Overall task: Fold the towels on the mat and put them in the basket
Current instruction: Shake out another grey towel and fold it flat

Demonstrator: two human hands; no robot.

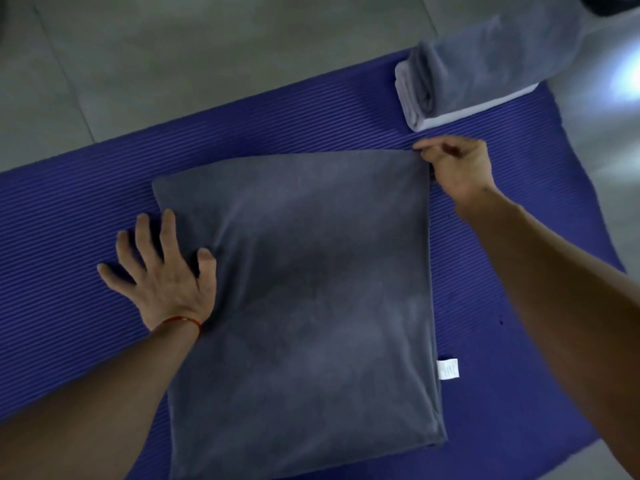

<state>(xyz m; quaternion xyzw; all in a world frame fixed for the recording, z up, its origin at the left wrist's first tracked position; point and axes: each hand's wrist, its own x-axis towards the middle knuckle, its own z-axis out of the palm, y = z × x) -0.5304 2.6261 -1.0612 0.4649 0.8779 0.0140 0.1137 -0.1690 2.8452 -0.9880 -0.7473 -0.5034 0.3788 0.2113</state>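
A grey towel lies folded into a rectangle on the ribbed blue mat. A white label sticks out of its right edge. My left hand lies flat with fingers spread, thumb on the towel's left edge and the other fingers on the mat. My right hand pinches the towel's far right corner with curled fingers. No basket is in view.
A stack of folded grey and white towels sits on the mat's far right end. Grey floor tiles surround the mat. A dark object shows at the top right corner.
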